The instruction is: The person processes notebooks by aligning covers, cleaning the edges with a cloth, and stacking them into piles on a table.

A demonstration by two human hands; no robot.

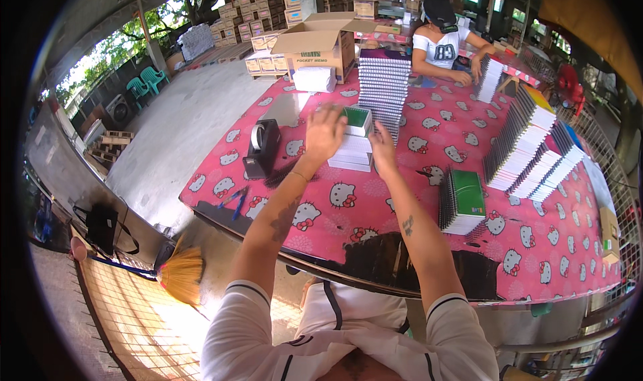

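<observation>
A short stack of small spiral notebooks (pixel 353 154) with white page edges stands on the pink table, a green cover (pixel 359 118) on top. My left hand (pixel 326 134) is at the stack's left side, its fingers stretched toward the top and slightly blurred. On the other side, my right hand (pixel 382 148) has its fingers extended beside the stack; whether it touches cannot be made out. Just behind rises a tall pile of spiral-bound notebooks (pixel 384 86). Left of my left hand stands a black tape dispenser (pixel 262 150).
A green-covered notebook stack (pixel 463 203) stands right of my right forearm, taller stacks (pixel 519 143) beyond it. An open cardboard box (pixel 315 49) and a white bundle (pixel 315 79) are at the back. Blue pens (pixel 238 203) lie front left. A co-worker (pixel 442 49) sits across the table.
</observation>
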